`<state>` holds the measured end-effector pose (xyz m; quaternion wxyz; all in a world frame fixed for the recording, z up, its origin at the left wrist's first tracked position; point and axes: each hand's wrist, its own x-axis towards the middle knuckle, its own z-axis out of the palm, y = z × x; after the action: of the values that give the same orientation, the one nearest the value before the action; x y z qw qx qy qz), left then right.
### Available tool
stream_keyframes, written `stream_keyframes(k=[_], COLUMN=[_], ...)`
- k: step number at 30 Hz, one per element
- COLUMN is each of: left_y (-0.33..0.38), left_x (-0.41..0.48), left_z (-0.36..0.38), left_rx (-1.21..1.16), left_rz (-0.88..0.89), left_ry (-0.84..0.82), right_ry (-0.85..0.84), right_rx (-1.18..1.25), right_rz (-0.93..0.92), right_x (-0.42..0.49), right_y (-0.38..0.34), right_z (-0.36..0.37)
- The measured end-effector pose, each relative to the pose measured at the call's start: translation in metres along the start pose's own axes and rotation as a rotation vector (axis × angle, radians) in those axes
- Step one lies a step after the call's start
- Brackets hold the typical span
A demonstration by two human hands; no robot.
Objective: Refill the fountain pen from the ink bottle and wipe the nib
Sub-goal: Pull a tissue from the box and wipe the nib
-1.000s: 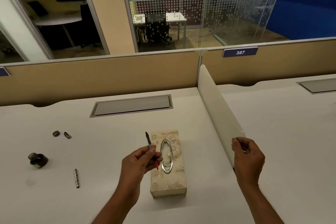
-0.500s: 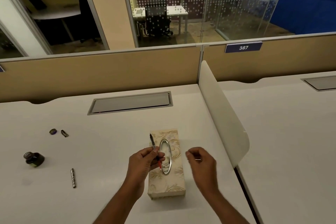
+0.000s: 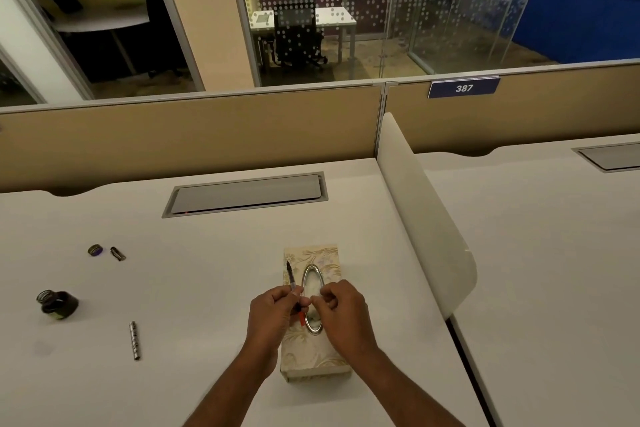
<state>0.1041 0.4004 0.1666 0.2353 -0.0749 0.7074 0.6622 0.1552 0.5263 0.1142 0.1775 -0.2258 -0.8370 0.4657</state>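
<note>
Above the tissue box [image 3: 313, 350], the left hand [image 3: 273, 314] clamps the pen section [image 3: 293, 288], nib away; the right hand [image 3: 341, 308] pinches at the box's slot, contents unclear. Wiping step likely: a tissue must come out. Far left of the box stands the open ink bottle [image 3: 58, 304].

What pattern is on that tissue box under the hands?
The tissue box is cream with gold leafy swirls and a silver oval opening; the head view shows it.

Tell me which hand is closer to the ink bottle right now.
Left. The left hand holds the pen over the tissue box, on the side facing the ink bottle; the right hand is farther right.
</note>
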Motion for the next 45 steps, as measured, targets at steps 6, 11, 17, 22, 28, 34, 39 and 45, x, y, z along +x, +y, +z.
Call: stream_keyframes(k=[6,11,17,22,28,34,39,45], left_y=[-0.001,-0.001,-0.002,-0.001,-0.003,-0.004,-0.003,-0.004], left_x=[0.006,0.009,0.011,0.011,0.011,0.013,0.013,0.013], left_z=[-0.008,-0.012,-0.016,-0.017,-0.017,-0.017,-0.018,-0.019], left_rx=[0.032,0.060,0.056,0.056,0.056,0.066,0.060,0.059], left_rz=[0.011,0.009,-0.010,-0.015,-0.012,-0.013,-0.023,-0.034], left_ry=[-0.022,-0.076,-0.095,-0.108,-0.110,-0.118,-0.133,-0.127], right_ry=[-0.026,0.038,0.102,0.167,0.219,0.213,0.174,0.199], right_rx=[-0.099,-0.244,-0.302,-0.210,-0.145,-0.107,-0.004,0.120], right_rz=[-0.008,-0.038,-0.022,0.036,0.117,0.125,0.095,0.149], right_x=[-0.003,-0.006,-0.006,-0.006,-0.003,-0.005,-0.012,-0.011], right_y=[-0.002,-0.009,-0.013,-0.013,-0.016,-0.018,-0.022,-0.024], right_z=[0.004,0.015,0.023,0.024,0.025,0.026,0.027,0.024])
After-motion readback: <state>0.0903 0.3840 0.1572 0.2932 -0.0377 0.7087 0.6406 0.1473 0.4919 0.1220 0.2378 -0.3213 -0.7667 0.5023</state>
